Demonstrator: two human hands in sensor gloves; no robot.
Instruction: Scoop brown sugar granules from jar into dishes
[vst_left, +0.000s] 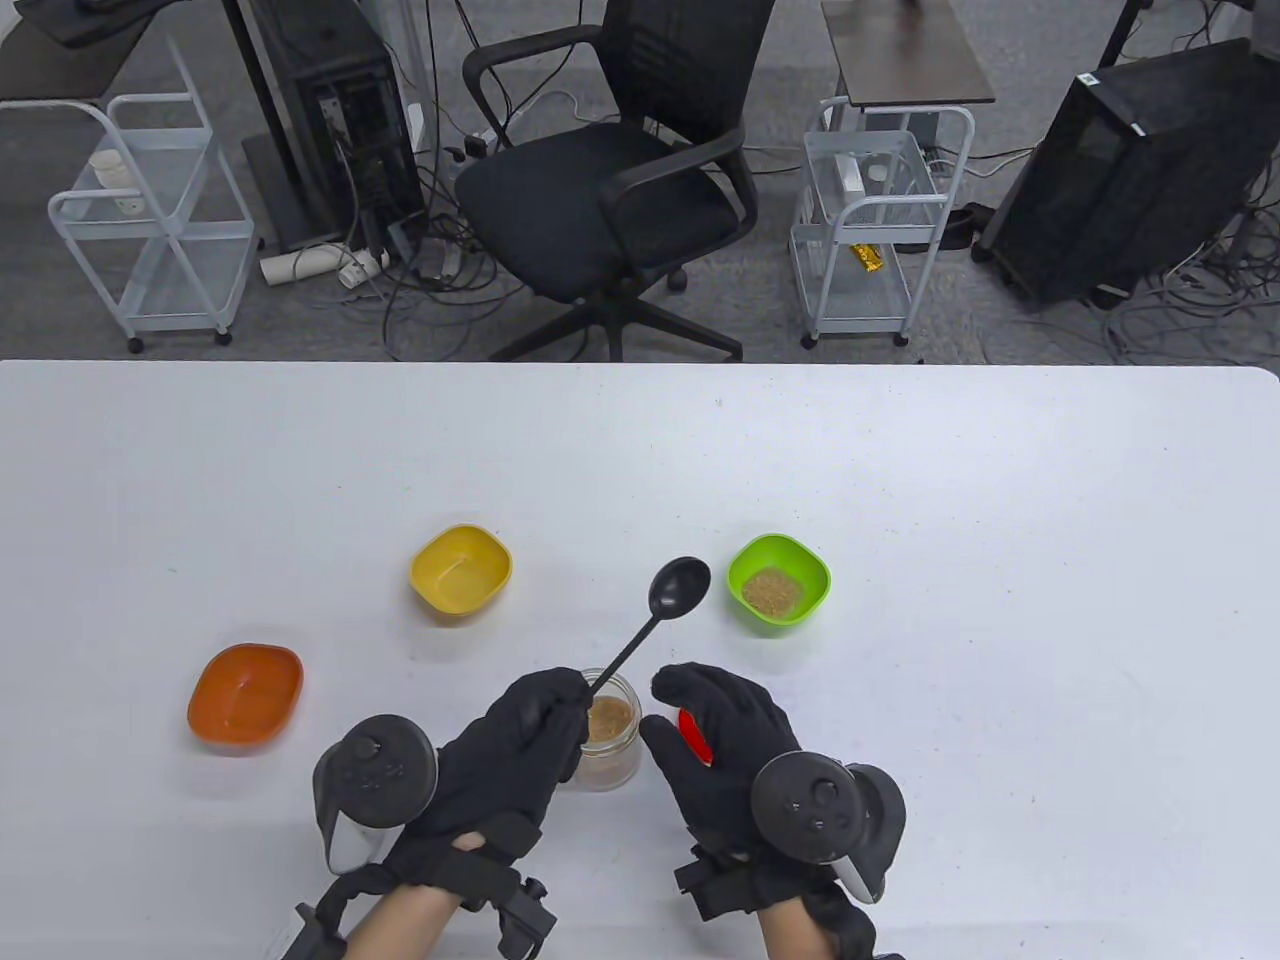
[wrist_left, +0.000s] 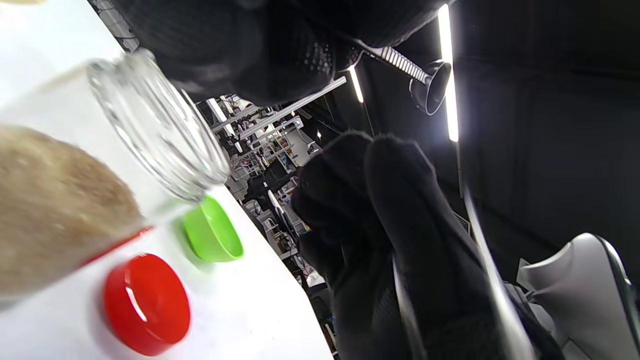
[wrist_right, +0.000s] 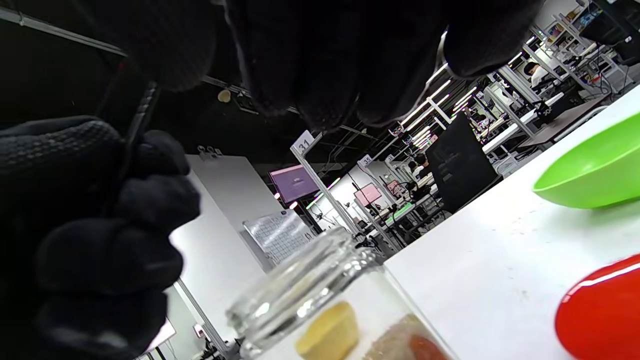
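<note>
Spoon (vst_left: 668, 603) gripped by left hand (vst_left: 515, 755), bowl raised between jar (vst_left: 608, 741) and green dish (vst_left: 779, 581). Jar of brown sugar stands open on surface (vst_left: 1000, 600) between hands. Right hand (vst_left: 725, 750) curled beside jar, red lid (vst_left: 694, 736) under it; grasp indeterminate.

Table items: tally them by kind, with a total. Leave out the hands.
Dishes: 3 — orange dish, yellow dish, green dish holding brown sugar
Glass jar: 1
Black spoon, held by the left hand: 1
Red lid, by the right hand: 1
Total: 6
</note>
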